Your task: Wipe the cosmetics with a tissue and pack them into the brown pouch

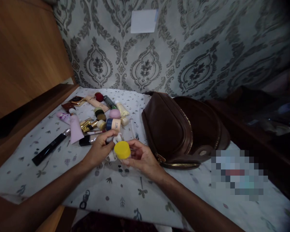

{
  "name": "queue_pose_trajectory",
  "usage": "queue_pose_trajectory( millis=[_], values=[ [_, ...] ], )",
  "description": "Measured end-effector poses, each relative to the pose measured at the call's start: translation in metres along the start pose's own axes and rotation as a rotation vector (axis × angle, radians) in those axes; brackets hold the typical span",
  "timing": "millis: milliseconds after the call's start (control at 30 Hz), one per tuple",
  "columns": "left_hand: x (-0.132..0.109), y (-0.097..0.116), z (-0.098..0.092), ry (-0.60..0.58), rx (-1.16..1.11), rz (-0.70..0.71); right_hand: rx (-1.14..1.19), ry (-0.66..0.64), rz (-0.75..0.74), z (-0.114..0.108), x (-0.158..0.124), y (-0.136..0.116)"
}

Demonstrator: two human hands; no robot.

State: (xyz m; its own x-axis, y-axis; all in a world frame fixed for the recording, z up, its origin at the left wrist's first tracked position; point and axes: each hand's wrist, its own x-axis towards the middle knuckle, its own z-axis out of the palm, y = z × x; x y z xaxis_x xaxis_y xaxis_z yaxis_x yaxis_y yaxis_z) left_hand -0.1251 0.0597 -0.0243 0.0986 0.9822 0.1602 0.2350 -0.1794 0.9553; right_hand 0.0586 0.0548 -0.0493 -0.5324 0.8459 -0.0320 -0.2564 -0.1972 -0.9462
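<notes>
Right hand [145, 160] around yellow-lidded jar [122, 150], bag [164, 124] open.

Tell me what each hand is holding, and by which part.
The right grip holds a yellow-lidded container by its side; the left grip holds a bunched white cloth, exactly where is unclear.

Bare, slender forearms [62, 178] and slim fingers [108, 133], apparently bare too

On the right of the yellow-lidded jar [122, 149], the right hand [145, 157] is curled against it, fingers [137, 144] set farther away, thumb [130, 162] nearer. Just left of the jar, the left hand [101, 146] is held with its back upward, fingers bent. Both bare forearms [55, 189] are extended toward the jar from the near side.
</notes>
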Motion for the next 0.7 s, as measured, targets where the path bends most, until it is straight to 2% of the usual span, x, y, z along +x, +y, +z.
queue_pose_trajectory(
  millis=[100,233,367,600,700],
  values=[
    [0.0003,-0.0037,-0.0007,0.016,-0.009,-0.005,0.027,0.027,0.008,-0.0004,0.0006,0.0015],
    [-0.0002,-0.0047,-0.0001,0.047,-0.173,-0.136,0.103,0.054,-0.035,-0.0013,0.0037,0.0017],
    [-0.0010,0.0005,0.0025,0.103,-0.310,-0.187,0.201,0.116,-0.040,-0.0014,0.0054,0.0007],
    [-0.0038,0.0018,0.0043,0.023,-0.318,-0.237,0.232,0.163,0.000,-0.0032,0.0051,0.0020],
    [-0.0043,-0.0010,0.0032,0.032,-0.289,-0.201,0.239,0.202,0.000,-0.0047,0.0058,0.0025]
  ],
)
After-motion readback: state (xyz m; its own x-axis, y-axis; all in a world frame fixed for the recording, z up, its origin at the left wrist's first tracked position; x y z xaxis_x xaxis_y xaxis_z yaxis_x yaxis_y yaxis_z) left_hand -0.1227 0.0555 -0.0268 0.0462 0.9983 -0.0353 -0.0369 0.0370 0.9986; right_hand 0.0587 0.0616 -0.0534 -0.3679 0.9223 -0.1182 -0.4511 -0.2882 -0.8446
